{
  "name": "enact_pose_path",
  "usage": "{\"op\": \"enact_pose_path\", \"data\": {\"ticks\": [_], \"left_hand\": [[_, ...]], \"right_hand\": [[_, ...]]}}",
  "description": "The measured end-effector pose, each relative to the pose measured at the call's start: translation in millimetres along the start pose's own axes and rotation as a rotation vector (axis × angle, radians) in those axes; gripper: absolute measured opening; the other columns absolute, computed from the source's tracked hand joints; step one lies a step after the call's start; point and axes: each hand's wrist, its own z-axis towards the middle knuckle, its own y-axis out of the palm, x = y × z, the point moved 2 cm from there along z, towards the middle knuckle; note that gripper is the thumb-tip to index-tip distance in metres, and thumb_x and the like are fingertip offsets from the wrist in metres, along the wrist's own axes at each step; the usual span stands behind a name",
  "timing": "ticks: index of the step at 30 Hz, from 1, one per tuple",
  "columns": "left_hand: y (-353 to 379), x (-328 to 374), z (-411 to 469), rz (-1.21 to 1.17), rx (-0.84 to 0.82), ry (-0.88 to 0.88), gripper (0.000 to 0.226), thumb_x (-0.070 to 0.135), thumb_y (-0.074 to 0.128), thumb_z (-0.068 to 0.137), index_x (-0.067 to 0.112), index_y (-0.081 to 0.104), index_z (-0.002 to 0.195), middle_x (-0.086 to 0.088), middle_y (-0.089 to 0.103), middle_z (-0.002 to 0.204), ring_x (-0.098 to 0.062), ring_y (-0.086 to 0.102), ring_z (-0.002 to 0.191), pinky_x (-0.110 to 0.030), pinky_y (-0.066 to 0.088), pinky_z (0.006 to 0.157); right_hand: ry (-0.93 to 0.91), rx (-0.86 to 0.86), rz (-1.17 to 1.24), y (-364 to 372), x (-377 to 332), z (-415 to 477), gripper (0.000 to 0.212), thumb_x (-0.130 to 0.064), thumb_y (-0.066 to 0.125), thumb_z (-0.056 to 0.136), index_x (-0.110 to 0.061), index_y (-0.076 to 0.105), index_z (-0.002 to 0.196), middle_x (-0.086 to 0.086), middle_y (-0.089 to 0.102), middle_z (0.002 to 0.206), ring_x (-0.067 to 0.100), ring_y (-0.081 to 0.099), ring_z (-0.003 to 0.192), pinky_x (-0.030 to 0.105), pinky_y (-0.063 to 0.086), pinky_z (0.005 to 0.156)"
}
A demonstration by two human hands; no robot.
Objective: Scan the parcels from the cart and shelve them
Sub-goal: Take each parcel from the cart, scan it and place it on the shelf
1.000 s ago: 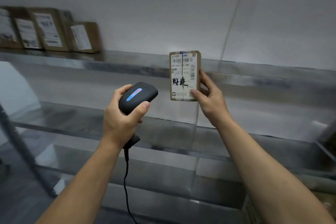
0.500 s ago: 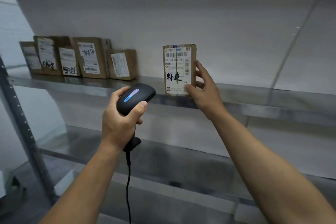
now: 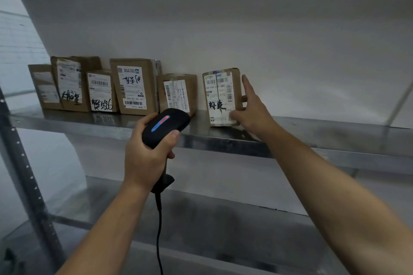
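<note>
Parcel (image 3: 220,96) shelved, right hand (image 3: 252,111) hiding its side; left hand (image 3: 143,158) holds scanner (image 3: 165,125).

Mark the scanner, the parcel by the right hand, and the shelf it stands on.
scanner (image 3: 165,126): head view, on its black top housing.
parcel (image 3: 220,96): head view, on its white label.
shelf (image 3: 357,138): head view, on bare metal right of the parcel.

A plain white wall (image 3: 268,29) stands behind, dimly lit. A dull steel upper shelf (image 3: 324,138) runs above a lower shelf (image 3: 223,225), with a dark perforated upright post (image 3: 20,163) at their left edge.
</note>
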Motion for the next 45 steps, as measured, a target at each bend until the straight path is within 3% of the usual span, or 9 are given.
{"op": "enact_pose_path", "data": {"ticks": [3,9,15,19,24,30,35,38,45], "left_hand": [[-2.6,-6.8,10.9,-0.015,-0.011,0.006,0.056,0.053,0.076,0.065,0.041,0.057,0.116,0.001,0.071,0.096,-0.022,0.07,0.066,-0.037,0.06,0.062],[-2.9,-10.9,27.0,-0.037,-0.027,0.031,0.055,0.052,0.076,0.066,0.04,0.058,0.117,0.002,0.071,0.1,-0.02,0.07,0.069,-0.032,0.059,0.061],[-2.7,-12.3,35.4,-0.054,-0.022,0.056,0.053,0.052,0.076,0.066,0.045,0.057,0.115,0.01,0.069,0.102,-0.02,0.072,0.073,-0.031,0.06,0.061],[-2.4,-14.8,36.9,-0.06,-0.024,0.058,0.054,0.052,0.076,0.065,0.044,0.057,0.115,0.005,0.068,0.107,-0.02,0.072,0.075,-0.027,0.058,0.06],[-4.8,-18.2,39.2,-0.064,-0.025,0.055,0.055,0.051,0.076,0.065,0.043,0.058,0.116,0.005,0.068,0.106,-0.02,0.072,0.074,-0.027,0.059,0.06],[-5.6,-24.2,43.2,-0.066,-0.031,0.041,0.054,0.052,0.076,0.065,0.044,0.057,0.115,0.003,0.07,0.102,-0.02,0.07,0.069,-0.027,0.058,0.06],[-9.2,-30.5,48.1,-0.066,-0.031,0.019,0.057,0.053,0.077,0.064,0.041,0.058,0.117,-0.011,0.068,0.111,-0.025,0.07,0.071,-0.028,0.058,0.06],[-11.2,-32.1,49.3,-0.078,-0.021,0.007,0.06,0.052,0.077,0.064,0.037,0.059,0.119,-0.01,0.068,0.111,-0.025,0.07,0.071,-0.029,0.058,0.06],[-17.1,-32.7,46.9,-0.088,-0.02,-0.004,0.057,0.052,0.078,0.065,0.037,0.059,0.117,-0.011,0.069,0.106,-0.023,0.07,0.071,-0.027,0.057,0.059]], "right_hand": [[0.038,0.008,-0.015,8.4,-4.8,13.1,0.112,0.001,0.07,0.088,-0.041,-0.007,0.158,0.005,0.054,0.139,0.023,0.063,0.117,0.046,0.056,0.097],[0.022,0.081,0.019,21.2,-6.5,30.1,0.117,-0.005,0.077,0.085,-0.042,-0.008,0.158,0.004,0.056,0.14,0.022,0.059,0.123,0.046,0.051,0.103],[-0.029,0.14,-0.019,20.8,-11.8,38.4,0.113,-0.003,0.076,0.086,-0.037,-0.003,0.16,-0.007,0.056,0.128,0.003,0.05,0.106,0.031,0.051,0.092],[-0.049,0.155,-0.04,21.7,-15.9,41.0,0.102,-0.001,0.076,0.085,-0.03,0.012,0.16,0.002,0.053,0.146,0.013,0.053,0.122,0.037,0.052,0.097],[-0.018,0.185,-0.031,22.1,-12.9,48.2,0.096,-0.001,0.081,0.08,-0.03,0.024,0.152,0.008,0.054,0.14,0.024,0.055,0.125,0.043,0.053,0.097],[-0.007,0.207,-0.009,35.2,-9.5,56.4,0.092,0.001,0.078,0.082,-0.027,0.023,0.151,0.006,0.057,0.139,0.024,0.06,0.118,0.043,0.055,0.095],[-0.024,0.217,-0.017,48.6,-7.1,63.8,0.111,0.0,0.079,0.082,-0.034,0.007,0.159,0.004,0.054,0.145,0.022,0.056,0.125,0.042,0.051,0.101],[-0.048,0.202,-0.039,55.8,-8.1,69.2,0.109,0.0,0.079,0.081,-0.035,0.011,0.159,0.005,0.054,0.143,0.021,0.056,0.123,0.043,0.053,0.1],[-0.054,0.222,-0.047,64.0,-6.3,79.5,0.104,0.001,0.078,0.081,-0.027,0.014,0.159,0.006,0.053,0.145,0.023,0.055,0.126,0.025,0.043,0.09]]}}
